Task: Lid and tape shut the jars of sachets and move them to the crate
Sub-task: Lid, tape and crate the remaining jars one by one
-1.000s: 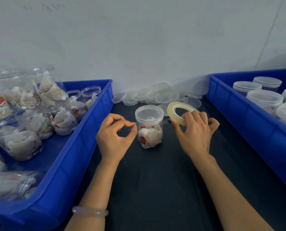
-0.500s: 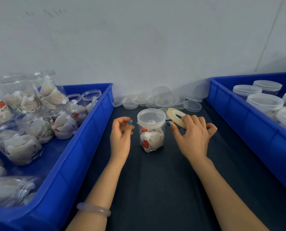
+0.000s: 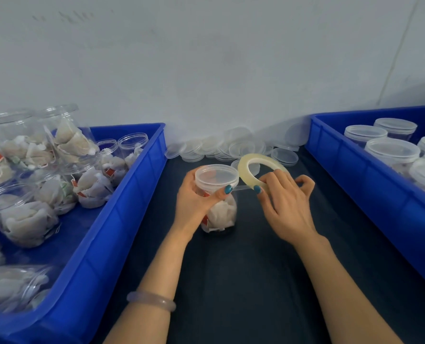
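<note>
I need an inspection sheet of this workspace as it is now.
Surface: dark mat.
Job's things: jar of sachets, lid on, stands on the mat; a tape strip runs from the tape roll to its lid edge; left crate holds more sachet jars, right crate holds lidded jars.
Clutter: loose lids piled by the wall.
Hands: left hand grips the jar; right hand holds the tape roll.
Cables: nothing seen.
Surroundings: pale wall.

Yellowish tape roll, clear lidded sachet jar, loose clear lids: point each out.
Yellowish tape roll [image 3: 243, 170], head view, ring's left band.
Clear lidded sachet jar [image 3: 216, 175], head view, lid top.
Loose clear lids [image 3: 284, 156], head view, rightmost lid.
</note>
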A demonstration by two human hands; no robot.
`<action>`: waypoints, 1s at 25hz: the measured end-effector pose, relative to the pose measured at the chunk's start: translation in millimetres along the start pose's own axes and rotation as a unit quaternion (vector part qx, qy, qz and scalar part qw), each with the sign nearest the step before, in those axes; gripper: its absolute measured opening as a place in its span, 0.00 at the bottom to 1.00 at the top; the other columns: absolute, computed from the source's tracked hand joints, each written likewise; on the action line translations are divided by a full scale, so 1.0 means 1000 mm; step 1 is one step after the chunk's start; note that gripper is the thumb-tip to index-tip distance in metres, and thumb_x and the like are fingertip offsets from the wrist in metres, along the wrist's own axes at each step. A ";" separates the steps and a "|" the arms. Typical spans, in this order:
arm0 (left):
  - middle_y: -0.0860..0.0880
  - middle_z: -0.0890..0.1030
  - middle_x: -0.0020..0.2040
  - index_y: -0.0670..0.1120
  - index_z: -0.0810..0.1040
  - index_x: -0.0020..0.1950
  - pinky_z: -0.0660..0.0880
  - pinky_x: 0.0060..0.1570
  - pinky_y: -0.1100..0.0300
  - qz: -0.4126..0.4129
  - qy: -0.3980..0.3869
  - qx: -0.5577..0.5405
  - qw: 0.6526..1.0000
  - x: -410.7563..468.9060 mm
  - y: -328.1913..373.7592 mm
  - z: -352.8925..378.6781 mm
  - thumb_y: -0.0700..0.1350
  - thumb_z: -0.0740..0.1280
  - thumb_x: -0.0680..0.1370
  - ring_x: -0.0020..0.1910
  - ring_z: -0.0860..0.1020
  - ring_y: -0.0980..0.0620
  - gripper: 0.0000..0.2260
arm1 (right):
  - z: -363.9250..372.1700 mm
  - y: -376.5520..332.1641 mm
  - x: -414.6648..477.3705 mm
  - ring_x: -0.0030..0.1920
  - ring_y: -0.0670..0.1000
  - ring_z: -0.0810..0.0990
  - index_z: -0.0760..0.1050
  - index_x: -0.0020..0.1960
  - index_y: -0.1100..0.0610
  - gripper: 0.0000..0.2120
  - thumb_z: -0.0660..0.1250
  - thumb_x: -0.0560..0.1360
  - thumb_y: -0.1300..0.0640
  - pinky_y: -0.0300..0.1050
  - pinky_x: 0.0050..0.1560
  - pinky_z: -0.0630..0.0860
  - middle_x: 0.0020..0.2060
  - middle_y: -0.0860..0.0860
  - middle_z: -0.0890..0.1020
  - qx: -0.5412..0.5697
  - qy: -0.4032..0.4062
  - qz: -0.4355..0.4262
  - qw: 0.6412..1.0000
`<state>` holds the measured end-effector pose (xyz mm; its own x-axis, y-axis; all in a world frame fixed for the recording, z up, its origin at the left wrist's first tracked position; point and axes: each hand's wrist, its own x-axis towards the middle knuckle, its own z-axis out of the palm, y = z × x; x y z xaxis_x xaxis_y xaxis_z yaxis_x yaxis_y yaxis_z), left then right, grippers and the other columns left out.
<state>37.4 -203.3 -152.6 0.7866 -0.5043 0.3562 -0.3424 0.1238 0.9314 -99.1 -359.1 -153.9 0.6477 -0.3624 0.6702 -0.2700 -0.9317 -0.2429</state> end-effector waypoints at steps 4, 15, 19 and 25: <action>0.62 0.84 0.49 0.55 0.76 0.57 0.75 0.45 0.73 -0.026 -0.046 -0.004 0.999 -0.001 0.006 -0.012 0.62 0.76 0.60 0.50 0.80 0.67 0.28 | -0.005 0.000 0.002 0.45 0.47 0.73 0.77 0.43 0.51 0.22 0.53 0.78 0.37 0.46 0.52 0.53 0.42 0.44 0.74 -0.015 0.033 0.025 0.999; 0.52 0.83 0.60 0.57 0.80 0.63 0.76 0.59 0.56 -0.083 -0.181 -0.089 0.976 -0.013 0.017 -0.007 0.73 0.76 0.54 0.61 0.79 0.53 0.41 | -0.011 -0.014 0.004 0.47 0.35 0.68 0.77 0.43 0.48 0.28 0.53 0.69 0.26 0.48 0.52 0.55 0.37 0.46 0.74 0.227 -0.066 0.135 0.962; 0.47 0.78 0.61 0.44 0.66 0.70 0.78 0.56 0.58 -0.092 -0.177 -0.118 0.973 -0.014 0.014 -0.009 0.70 0.80 0.48 0.56 0.79 0.54 0.58 | -0.017 -0.012 0.003 0.48 0.25 0.62 0.75 0.45 0.41 0.19 0.58 0.70 0.28 0.46 0.53 0.53 0.40 0.45 0.75 0.285 -0.149 0.174 0.931; 0.47 0.77 0.59 0.44 0.67 0.65 0.76 0.56 0.56 -0.089 -0.182 -0.118 0.972 -0.013 0.007 -0.009 0.69 0.80 0.52 0.57 0.77 0.52 0.51 | -0.017 -0.014 -0.002 0.66 0.50 0.62 0.72 0.57 0.30 0.21 0.62 0.65 0.30 0.47 0.65 0.57 0.52 0.52 0.75 0.365 -0.184 0.206 0.889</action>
<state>29.4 -187.7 -149.7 0.5735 -0.7999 0.1769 -0.0560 0.1772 0.9826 -108.6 -345.2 -140.1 0.8266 -0.5347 0.1756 -0.0922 -0.4364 -0.8950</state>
